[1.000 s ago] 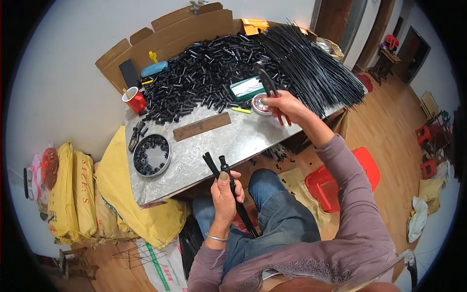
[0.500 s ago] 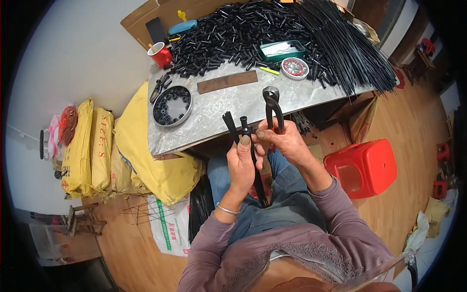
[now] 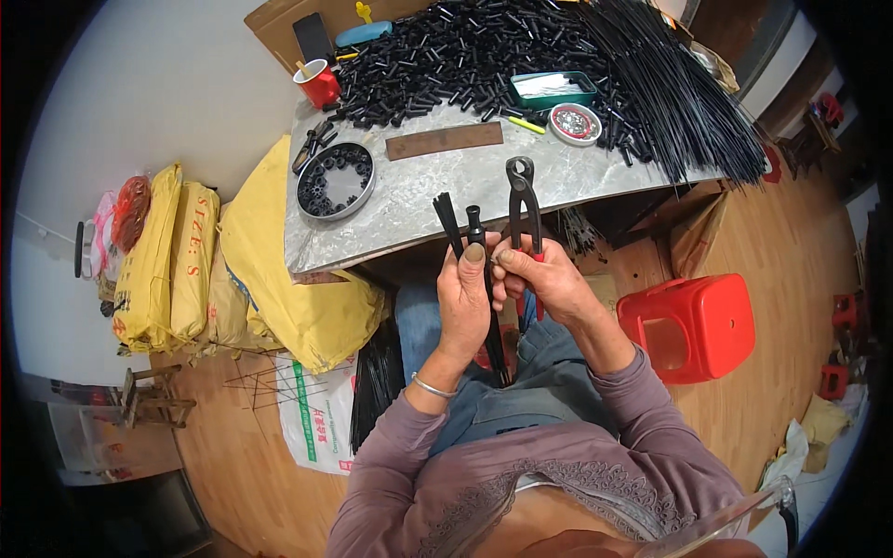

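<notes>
My left hand [image 3: 463, 302] is closed around a bundle of thin black rods [image 3: 446, 219] and a black flared tube [image 3: 474, 225]. The tube stands upright under my thumb, while the rods fan out at the top and run down between my legs. In my right hand [image 3: 551, 282], dark pincers with red handles [image 3: 525, 203] point upward, their rounded jaws above my fingers. My right thumb and fingertips pinch together beside the tube, close to my left hand. Whatever lies between those fingertips is too small to make out.
On the grey table [image 3: 419, 191] lie a heap of black tubes [image 3: 465, 56], long black rods [image 3: 674, 102], a round tin of black parts [image 3: 369, 191], a flat bar [image 3: 445, 140] and a green box [image 3: 586, 96]. A red stool [image 3: 693, 325] stands right, yellow sacks [image 3: 270, 270] left.
The pincers have turned in my right hand, with their jaws showing at another angle and the red handles lower. My left hand keeps its hold. The view has shifted slightly.
</notes>
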A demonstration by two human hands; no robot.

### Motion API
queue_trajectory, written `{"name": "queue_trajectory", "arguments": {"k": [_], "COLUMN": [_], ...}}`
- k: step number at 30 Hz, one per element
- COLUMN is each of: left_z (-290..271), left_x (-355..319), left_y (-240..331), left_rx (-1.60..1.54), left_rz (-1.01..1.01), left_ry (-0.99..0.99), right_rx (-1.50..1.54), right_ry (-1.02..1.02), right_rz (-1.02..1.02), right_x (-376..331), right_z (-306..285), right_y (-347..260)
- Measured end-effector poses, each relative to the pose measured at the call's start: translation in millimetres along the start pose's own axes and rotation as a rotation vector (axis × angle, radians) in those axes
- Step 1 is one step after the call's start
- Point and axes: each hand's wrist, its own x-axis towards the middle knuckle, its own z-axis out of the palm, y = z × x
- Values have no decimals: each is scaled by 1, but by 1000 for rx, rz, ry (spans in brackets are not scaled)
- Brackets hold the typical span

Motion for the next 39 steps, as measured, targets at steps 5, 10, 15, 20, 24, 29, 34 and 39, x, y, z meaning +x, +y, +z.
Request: {"name": "queue_trajectory", "arguments": {"k": [5,10,15,20,24,29,34,39], "left_z": [-2,-3,-5,-6,-7,-8,-8,-10], "left_x": [1,1,0,0,1,1,-1,-1], "left_y": [-1,0,-1,-2,-2,-2,0,-1], "left_rx": [-12,-39,-15,-6,-21,-34,-41,-57], "left_rz": [-14,-11,-9,-15,-10,-12,-36,-23], "left_ry": [8,4,15,31,30,21,36,32], "right_rx": [-59,-83,-84,-99,-121,-152,-156,-122], "right_ry": [0,23,50,22,21,38,55,53], "right_rz": [0,16,-12,15,7,10,-10,-1], "right_x": [1,2,1,1,1,1,0,1], "right_z": [1,6,12,8,11,16,16,17], "right_y": [3,2,2,3,2,0,4,4]}}
